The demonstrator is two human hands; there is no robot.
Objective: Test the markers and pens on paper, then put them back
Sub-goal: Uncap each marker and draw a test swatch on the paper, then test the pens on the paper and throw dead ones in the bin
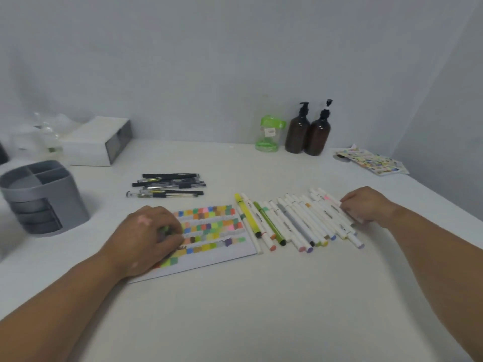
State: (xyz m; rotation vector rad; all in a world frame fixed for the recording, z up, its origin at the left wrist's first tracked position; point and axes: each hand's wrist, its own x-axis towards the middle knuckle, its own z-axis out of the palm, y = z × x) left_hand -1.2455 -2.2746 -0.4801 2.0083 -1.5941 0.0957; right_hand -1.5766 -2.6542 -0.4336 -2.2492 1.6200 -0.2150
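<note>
Left grip (153, 231) closes round a green marker (166, 228) on the swatch paper (209, 259); right grip (366, 205) touches the marker row (300, 223).
A swatch seems under way: keep the tip light inside a blank patch under the left grip, its heel pinning the sheet to the counter (235, 309). Fingers hide the green marker's axis. Whether the right grip pinches the outermost white marker (334, 208) or only rests there cannot be told. Between the grips the row lies side by side, long axes slanting far-left to near-right, coloured ends nearest the person. Beyond the left grip the black pens (170, 184) lie crosswise.
</note>
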